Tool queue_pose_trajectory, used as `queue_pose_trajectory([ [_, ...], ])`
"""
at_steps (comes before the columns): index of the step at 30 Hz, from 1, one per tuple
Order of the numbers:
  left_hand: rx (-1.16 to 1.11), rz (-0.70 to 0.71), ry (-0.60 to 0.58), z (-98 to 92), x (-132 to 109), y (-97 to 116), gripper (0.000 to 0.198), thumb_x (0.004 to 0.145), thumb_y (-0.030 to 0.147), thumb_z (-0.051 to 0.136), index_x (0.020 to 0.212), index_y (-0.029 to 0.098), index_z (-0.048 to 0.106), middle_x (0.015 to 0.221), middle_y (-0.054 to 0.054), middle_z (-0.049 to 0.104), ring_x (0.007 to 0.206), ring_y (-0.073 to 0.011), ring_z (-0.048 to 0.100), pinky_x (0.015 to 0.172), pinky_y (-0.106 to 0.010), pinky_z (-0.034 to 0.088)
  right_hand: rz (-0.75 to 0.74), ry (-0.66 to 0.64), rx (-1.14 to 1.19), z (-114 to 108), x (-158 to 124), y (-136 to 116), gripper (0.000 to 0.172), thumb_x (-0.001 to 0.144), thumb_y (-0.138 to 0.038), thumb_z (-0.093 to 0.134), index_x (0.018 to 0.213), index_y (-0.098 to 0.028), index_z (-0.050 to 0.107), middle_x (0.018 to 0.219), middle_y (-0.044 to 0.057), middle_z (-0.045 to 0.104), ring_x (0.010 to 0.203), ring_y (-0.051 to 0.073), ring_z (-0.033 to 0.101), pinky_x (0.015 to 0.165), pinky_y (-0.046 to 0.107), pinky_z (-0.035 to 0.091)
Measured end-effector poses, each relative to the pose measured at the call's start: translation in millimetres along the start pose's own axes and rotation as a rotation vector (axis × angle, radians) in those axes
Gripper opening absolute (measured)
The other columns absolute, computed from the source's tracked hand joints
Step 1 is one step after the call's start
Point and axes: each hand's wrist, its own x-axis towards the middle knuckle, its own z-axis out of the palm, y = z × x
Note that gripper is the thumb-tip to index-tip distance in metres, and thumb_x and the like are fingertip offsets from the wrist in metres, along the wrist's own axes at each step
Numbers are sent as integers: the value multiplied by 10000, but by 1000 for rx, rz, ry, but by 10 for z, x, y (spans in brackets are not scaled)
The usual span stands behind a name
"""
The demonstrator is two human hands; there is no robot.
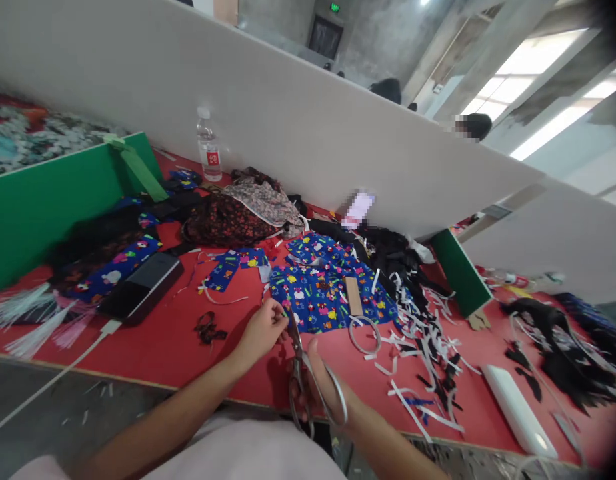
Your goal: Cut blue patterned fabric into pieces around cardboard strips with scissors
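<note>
My right hand (321, 383) is wrapped round the handles of metal scissors (297, 347), whose blades point away from me. The blade tips reach the near left edge of a blue printed cloth (308, 293) that lies on the red table. Beside the blades, at that same edge, my left hand (268, 327) is closed in a pinch. Whatever its fingertips hold is too small or hidden to make out. On the cloth rests a flat tan strip (354, 297). A pale ring (365, 335) lies at the cloth's near edge. Left of my left hand is a small dark scrap (209, 328).
White and black trimmings (423, 340) are scattered on the right. Dark floral fabric (228, 220), a water bottle (209, 147) and a phone (358, 210) stand or lie behind. A black device (143, 287) with a white cable is left; a white oblong device (518, 410) is right.
</note>
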Motion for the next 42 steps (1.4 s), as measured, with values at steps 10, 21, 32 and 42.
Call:
queue_pose_trajectory([
  [10, -46, -56, -49, -26, -41, 21, 122, 788, 166, 478, 762, 216, 370, 564, 52, 587, 507, -148, 641, 456, -228, 469, -41, -57, 30, -71, -15, 54, 771, 689, -835, 225, 877, -157, 541, 546, -18, 499, 390, 87, 441, 318, 203, 409],
  [21, 62, -54, -49, -28, -55, 58, 150, 779, 168, 475, 735, 225, 342, 504, 58, 576, 476, -137, 612, 436, -207, 435, -82, -14, -108, -39, -116, 60, 792, 690, -833, 244, 958, -148, 540, 544, -24, 495, 382, 88, 443, 328, 210, 419],
  [32, 100, -1, -61, -22, -44, -7, 146, 773, 208, 461, 722, 232, 326, 511, 77, 551, 467, -130, 589, 451, -219, 429, -107, 74, -247, 53, -207, -4, 780, 692, -837, 178, 767, -147, 534, 499, -24, 481, 326, 69, 409, 298, 186, 357],
  [42, 219, 13, -43, -26, -54, 3, 150, 776, 219, 451, 710, 229, 317, 501, 86, 510, 441, -112, 540, 460, -211, 362, -111, 73, -253, 59, -204, 7, 795, 702, -830, 166, 857, -149, 544, 512, -28, 481, 344, 72, 415, 305, 182, 367],
])
